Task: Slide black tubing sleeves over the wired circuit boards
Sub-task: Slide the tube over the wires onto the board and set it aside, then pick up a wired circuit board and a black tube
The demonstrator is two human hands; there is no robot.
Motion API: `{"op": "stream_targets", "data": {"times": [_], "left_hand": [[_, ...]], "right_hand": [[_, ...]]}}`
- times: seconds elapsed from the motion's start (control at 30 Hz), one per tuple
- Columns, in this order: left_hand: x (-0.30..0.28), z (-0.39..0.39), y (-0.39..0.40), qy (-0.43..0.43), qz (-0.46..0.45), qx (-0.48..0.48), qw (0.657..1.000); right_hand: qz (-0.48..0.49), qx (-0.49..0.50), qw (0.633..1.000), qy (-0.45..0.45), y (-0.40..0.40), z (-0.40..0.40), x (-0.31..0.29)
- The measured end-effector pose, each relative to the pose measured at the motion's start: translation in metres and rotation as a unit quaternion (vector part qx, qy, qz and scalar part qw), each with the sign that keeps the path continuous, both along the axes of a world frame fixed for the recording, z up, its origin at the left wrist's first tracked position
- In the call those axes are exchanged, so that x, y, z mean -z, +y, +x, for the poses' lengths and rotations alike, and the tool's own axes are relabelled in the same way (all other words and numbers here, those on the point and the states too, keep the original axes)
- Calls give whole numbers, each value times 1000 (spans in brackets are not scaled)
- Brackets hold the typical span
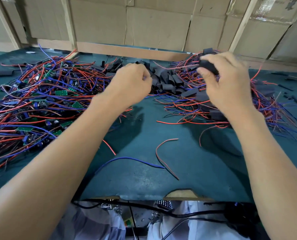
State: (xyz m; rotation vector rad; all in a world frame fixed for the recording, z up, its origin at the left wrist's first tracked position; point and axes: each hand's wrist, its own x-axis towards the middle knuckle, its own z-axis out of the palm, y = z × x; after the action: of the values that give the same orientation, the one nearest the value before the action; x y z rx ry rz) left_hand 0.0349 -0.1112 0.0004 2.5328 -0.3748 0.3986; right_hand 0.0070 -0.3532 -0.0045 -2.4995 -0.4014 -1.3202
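Nearest me, 2 loose wires point(161, 158) lie on the green bench point(187, 170). Further out, the left hand point(132, 82) is curled, seemingly pinching a wire end, though blur hides it. The right hand point(225, 84) grips a black sleeve point(207, 66). I would keep the sleeve mouth squeezed open and feed the board in straight. Bare boards point(40, 101) heap left, spare sleeves point(165, 78) between the hands, finished ones point(265, 101) right. No bins; cardboard boxes point(158, 23) stand behind.
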Motion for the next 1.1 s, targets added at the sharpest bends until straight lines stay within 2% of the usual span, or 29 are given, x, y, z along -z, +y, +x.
{"op": "stream_targets", "data": {"times": [0.03,0.1,0.17,0.23,0.3,0.4,0.47,0.57,0.67,0.8,0.93,1.0,1.1], "left_hand": [[-8,1,5,51,107,4,993],[-19,0,14,164,301,14,939],[-23,-1,20,232,400,11,887],[-24,0,25,236,418,18,877],[-30,0,32,231,388,36,892],[-43,-1,50,266,306,74,911],[-44,-3,55,266,333,76,901],[-34,-1,46,207,409,58,887],[-28,2,38,203,406,60,889],[-37,5,34,188,323,104,922],[-54,0,23,101,162,162,968],[-60,-1,13,69,39,199,977],[-68,-7,-1,36,-108,224,968]], "right_hand": [[13,25,999,40,-10,2,-1],[56,87,989,110,-26,4,-4],[57,172,967,180,-30,5,-6],[37,227,943,240,-20,4,-3],[32,241,936,256,-8,3,0],[44,220,951,212,5,-2,1],[65,184,967,163,12,-5,0],[73,140,981,109,20,-8,2],[72,110,988,85,25,-8,6],[82,78,989,93,28,-6,12],[99,-87,984,119,36,-6,20],[108,-178,961,183,46,-9,24],[140,-288,890,325,63,-14,33]]}}
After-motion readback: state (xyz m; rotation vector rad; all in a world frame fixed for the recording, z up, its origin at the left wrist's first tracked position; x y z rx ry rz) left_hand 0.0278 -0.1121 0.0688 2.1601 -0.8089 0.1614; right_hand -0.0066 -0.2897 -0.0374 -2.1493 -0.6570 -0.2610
